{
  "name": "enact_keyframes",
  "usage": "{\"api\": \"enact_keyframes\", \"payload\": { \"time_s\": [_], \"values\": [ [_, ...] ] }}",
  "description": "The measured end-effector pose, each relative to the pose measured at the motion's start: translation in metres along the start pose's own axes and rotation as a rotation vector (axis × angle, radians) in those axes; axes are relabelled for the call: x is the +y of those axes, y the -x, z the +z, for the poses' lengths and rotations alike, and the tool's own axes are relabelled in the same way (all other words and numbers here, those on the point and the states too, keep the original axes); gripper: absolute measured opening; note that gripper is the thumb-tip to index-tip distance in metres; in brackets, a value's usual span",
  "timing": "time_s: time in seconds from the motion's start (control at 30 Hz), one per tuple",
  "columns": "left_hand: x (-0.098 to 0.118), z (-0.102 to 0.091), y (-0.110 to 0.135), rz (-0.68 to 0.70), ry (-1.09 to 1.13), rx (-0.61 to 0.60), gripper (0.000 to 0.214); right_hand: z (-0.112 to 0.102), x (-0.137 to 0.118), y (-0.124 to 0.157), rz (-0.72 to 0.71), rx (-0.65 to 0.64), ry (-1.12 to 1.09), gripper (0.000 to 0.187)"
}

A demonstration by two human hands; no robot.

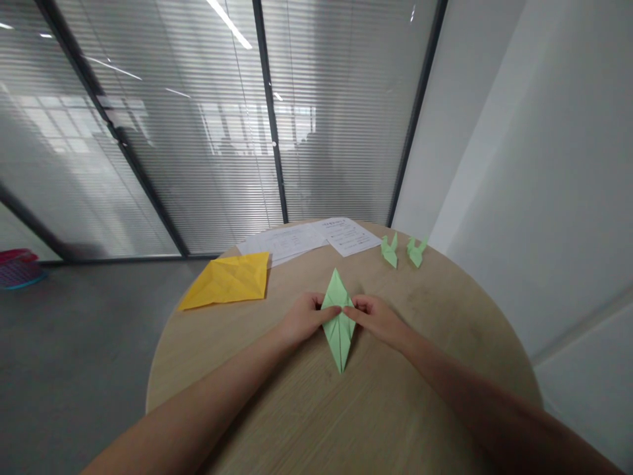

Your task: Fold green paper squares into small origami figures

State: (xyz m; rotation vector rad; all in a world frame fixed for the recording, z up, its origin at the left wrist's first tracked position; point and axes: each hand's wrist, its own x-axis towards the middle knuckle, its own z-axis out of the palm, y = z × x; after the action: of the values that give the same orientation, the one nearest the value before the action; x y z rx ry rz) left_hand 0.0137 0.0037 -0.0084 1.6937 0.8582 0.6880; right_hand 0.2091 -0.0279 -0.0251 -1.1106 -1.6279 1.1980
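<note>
A light green folded paper (339, 330), shaped like a long diamond, lies flat on the round wooden table (306, 409). My left hand (305, 318) pinches its left edge at the middle, fingers closed on the paper. From the other side my right hand (376, 318) pinches the right edge in the same way. Both thumbs meet near the paper's centre crease.
A creased yellow paper sheet (227, 280) lies at the table's left. White printed sheets (306, 241) rest at the far edge. Two small green folded figures (401, 251) stand at the far right. Glass walls with blinds lie behind, and a pink basket (17, 267) sits on the floor.
</note>
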Motion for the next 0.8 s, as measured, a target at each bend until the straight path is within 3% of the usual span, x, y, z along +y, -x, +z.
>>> {"api": "enact_keyframes", "payload": {
  "time_s": [0.2, 0.47, 0.63, 0.8],
  "values": [
    [-0.0022, -0.0020, -0.0008, 0.004, -0.095, 0.010, 0.032, 0.0007, 0.0031, -0.0025, 0.040, 0.073, -0.125, 0.037],
    [0.0057, 0.0022, 0.0038, 0.002, -0.190, -0.027, 0.028, 0.0028, 0.0047, -0.0025, 0.004, 0.128, -0.121, 0.032],
    [0.0058, 0.0035, 0.0033, -0.024, -0.167, 0.014, 0.027, 0.0017, 0.0019, -0.0020, -0.019, 0.166, -0.128, 0.031],
    [0.0052, -0.0016, 0.0001, 0.002, -0.022, 0.092, 0.030, 0.0037, 0.0004, 0.0001, 0.087, 0.051, -0.168, 0.036]
  ]
}}
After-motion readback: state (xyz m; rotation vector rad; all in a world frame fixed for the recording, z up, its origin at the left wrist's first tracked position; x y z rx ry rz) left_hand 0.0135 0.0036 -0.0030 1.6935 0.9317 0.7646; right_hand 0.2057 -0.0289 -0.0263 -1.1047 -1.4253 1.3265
